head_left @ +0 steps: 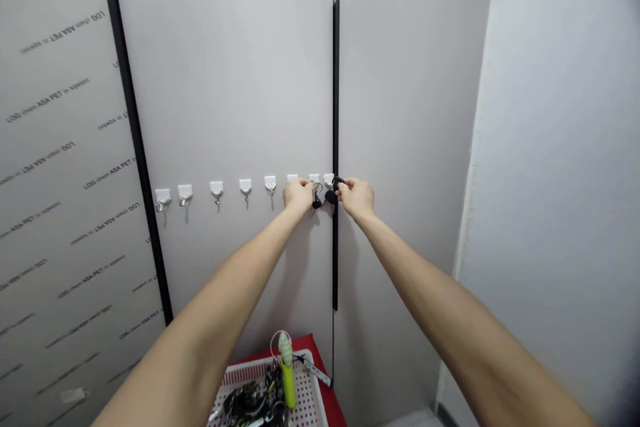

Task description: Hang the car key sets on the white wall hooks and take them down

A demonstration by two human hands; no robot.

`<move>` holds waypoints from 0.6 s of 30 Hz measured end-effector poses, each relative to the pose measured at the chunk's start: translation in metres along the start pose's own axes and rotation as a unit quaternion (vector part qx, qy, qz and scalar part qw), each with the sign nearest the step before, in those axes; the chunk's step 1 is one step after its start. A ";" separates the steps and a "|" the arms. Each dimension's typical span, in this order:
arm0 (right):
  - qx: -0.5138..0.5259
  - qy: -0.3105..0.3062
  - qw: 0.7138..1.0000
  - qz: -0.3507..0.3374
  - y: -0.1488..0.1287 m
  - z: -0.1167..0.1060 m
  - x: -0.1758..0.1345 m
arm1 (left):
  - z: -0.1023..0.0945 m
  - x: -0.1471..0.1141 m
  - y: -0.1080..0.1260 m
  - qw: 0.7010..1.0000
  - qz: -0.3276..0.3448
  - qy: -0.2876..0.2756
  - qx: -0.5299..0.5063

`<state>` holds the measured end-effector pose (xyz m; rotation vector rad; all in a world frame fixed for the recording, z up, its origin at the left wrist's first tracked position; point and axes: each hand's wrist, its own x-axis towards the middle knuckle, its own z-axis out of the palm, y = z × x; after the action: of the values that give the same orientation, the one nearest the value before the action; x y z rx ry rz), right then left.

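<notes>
A row of several white adhesive hooks runs across a light grey cabinet door. At its right end, my left hand is closed, with its fingertips on a metal ring with a black-headed key. My right hand pinches a black key fob beside the last hook, close to the black door handle. Both items are small, and my fingers partly cover them. I cannot tell whether either ring sits on its hook.
Below, a white plastic basket on a red surface holds dark keys and a lime-green keychain. Long black handles edge the doors. A pale wall stands at the right.
</notes>
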<state>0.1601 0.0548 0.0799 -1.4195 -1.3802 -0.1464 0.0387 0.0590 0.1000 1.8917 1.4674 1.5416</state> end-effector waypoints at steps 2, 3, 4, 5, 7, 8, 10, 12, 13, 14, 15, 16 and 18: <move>0.017 0.009 1.000 0.003 -0.004 -0.002 0.003 | -0.005 0.003 0.010 0.999 0.034 0.008 0.004; 0.029 0.015 0.999 0.008 -0.006 -0.003 0.004 | -0.008 0.004 0.014 0.999 0.049 0.010 0.000; 0.038 0.016 0.999 0.008 -0.008 -0.004 0.004 | -0.010 0.006 0.017 0.998 0.063 0.011 -0.006; 0.045 0.017 0.999 0.009 -0.010 -0.006 0.003 | -0.012 0.007 0.019 0.997 0.073 0.010 -0.013; 0.059 0.013 0.998 0.012 -0.017 -0.010 -0.003 | -0.015 0.007 0.020 0.996 0.086 -0.003 -0.032; 0.066 0.005 0.998 0.013 -0.020 -0.013 -0.008 | -0.017 0.005 0.017 0.995 0.090 -0.015 -0.043; 0.081 -0.030 0.996 0.011 -0.028 -0.017 -0.024 | -0.019 -0.004 0.006 0.992 0.097 -0.051 -0.063; 0.087 -0.084 0.993 0.004 -0.033 -0.017 -0.048 | -0.022 -0.023 -0.014 0.989 0.093 -0.091 -0.076; 0.084 -0.114 0.990 -0.001 -0.034 -0.015 -0.061 | -0.025 -0.035 -0.026 0.987 0.085 -0.110 -0.074; 0.077 -0.145 0.986 -0.006 -0.033 -0.011 -0.076 | -0.028 -0.048 -0.040 0.987 0.075 -0.129 -0.066; 0.067 -0.177 0.982 -0.010 -0.031 -0.005 -0.092 | -0.032 -0.063 -0.054 0.986 0.062 -0.147 -0.050; 0.056 -0.208 0.977 -0.013 -0.028 0.003 -0.108 | -0.037 -0.078 -0.069 0.985 0.049 -0.165 -0.029; 0.035 -0.268 0.963 -0.020 -0.019 0.022 -0.142 | -0.047 -0.107 -0.099 0.980 0.027 -0.197 0.019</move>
<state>0.0883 -0.0241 -0.0183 -1.4292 -1.8328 0.2793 -0.0425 -0.0032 -0.0142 2.1221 1.2813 1.0794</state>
